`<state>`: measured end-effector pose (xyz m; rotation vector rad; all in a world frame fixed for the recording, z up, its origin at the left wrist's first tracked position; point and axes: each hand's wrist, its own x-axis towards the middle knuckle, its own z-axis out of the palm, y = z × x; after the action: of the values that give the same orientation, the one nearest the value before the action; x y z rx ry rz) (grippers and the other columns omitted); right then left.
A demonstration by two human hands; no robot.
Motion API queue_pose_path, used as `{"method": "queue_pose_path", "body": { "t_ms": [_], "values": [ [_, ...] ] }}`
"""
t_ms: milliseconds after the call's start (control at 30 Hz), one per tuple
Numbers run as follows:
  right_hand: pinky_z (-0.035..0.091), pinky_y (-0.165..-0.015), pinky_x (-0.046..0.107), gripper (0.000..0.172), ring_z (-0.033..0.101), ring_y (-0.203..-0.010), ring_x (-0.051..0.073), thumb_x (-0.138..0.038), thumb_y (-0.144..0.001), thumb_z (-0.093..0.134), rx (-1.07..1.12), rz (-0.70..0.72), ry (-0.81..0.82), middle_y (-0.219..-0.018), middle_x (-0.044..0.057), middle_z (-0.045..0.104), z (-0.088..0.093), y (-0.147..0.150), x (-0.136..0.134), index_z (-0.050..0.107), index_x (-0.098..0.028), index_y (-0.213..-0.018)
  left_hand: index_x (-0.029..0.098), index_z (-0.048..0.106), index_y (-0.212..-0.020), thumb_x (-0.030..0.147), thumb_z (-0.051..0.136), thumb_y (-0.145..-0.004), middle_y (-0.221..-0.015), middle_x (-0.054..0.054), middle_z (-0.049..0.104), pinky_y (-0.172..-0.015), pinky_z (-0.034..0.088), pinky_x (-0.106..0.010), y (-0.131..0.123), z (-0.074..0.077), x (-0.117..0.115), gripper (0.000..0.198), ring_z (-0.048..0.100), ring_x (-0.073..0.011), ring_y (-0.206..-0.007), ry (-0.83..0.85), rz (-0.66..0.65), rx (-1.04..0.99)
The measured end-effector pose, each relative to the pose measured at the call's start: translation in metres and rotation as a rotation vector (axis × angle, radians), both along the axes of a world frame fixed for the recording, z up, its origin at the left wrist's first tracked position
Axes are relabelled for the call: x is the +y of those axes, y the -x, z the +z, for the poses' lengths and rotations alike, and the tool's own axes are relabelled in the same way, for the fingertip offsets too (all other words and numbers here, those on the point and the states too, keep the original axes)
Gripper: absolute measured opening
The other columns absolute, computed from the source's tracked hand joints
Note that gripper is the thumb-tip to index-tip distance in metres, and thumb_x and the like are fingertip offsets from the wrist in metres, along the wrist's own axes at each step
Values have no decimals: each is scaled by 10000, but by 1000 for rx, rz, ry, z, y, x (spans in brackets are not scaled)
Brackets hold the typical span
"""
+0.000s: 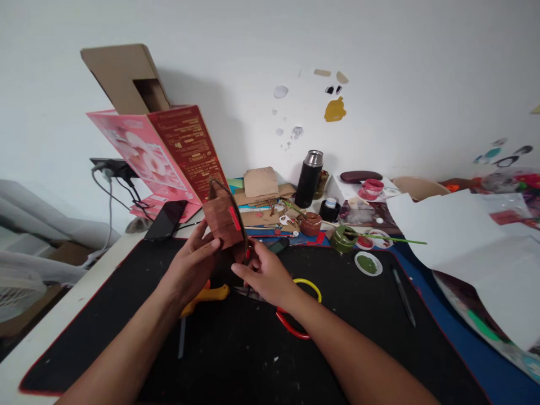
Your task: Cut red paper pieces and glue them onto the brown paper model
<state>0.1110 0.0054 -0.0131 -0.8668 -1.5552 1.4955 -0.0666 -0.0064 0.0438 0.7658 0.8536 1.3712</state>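
- Hand, left (192, 264): thumb and fingers closed on box-shaped, brown, cardboard-like piece (223, 224), held above black, red-edged mat (363, 337).
- Hand, right (268, 273): thumb and fingers pinching the piece's dark curved edge.
- Handling, advised: steady left, light right; walls look crushable.
- Beneath: scissors, red-and-yellow-handled (313, 284).
- Beyond: jar, reddish-brown contents (311, 224).

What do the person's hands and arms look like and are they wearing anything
The left hand and right hand are ungloved, and both forearms are bare, with no sleeve, watch or bracelet in view. Rings can't be ruled out where the view is blocked.
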Motion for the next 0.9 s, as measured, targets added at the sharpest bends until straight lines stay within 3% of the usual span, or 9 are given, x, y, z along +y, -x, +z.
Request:
{"method": "queue_pose_path", "body": {
  "t_ms": [167,267,400,567,733,900],
  "values": [
    [415,-434,214,492,591,-584,129,-466,-902,794,113,89,148,-923,30,716,10,-7,4,633,-256,-1317,225,745,-1191,480,788,-882,-1178,-73,795,-998,586,-381,11,9,8,404,689,-315,-1232,-1,97,-10],
    [408,-409,194,517,605,-544,115,-513,-878,808,172,173,225,-898,39,759,15,-12,8,642,-231,-1278,209,763,-1099,540,650,-970,-1093,-88,800,-920,612,-363,27,15,14,372,721,-304,-1150,55,165,-19],
    [420,-406,185,563,622,-529,110,-540,-861,819,202,242,279,-843,24,776,18,-17,12,652,-215,-1289,151,773,-1038,510,708,-944,-1030,-123,801,-813,620,-314,47,13,21,376,758,-281,-994,82,240,32],
    [422,-414,179,556,638,-536,108,-593,-863,812,203,191,303,-817,35,784,21,-23,17,699,-191,-1231,148,807,-1095,534,784,-873,-989,-122,813,-683,623,-290,61,3,24,446,773,-263,-844,59,227,155],
    [418,-411,180,569,626,-513,108,-690,-840,793,219,103,318,-755,37,768,22,-28,23,720,-176,-1073,141,807,-1129,538,843,-820,-990,-136,820,-680,624,-303,61,-4,23,505,789,-314,-928,83,150,212],
    [416,-405,192,659,625,-498,119,-801,-844,716,235,75,315,-739,52,763,20,-30,27,715,-166,-1020,138,809,-1078,404,836,-835,-950,-125,824,-751,637,-325,59,-8,26,361,793,-328,-973,101,163,179]
  ]
}}
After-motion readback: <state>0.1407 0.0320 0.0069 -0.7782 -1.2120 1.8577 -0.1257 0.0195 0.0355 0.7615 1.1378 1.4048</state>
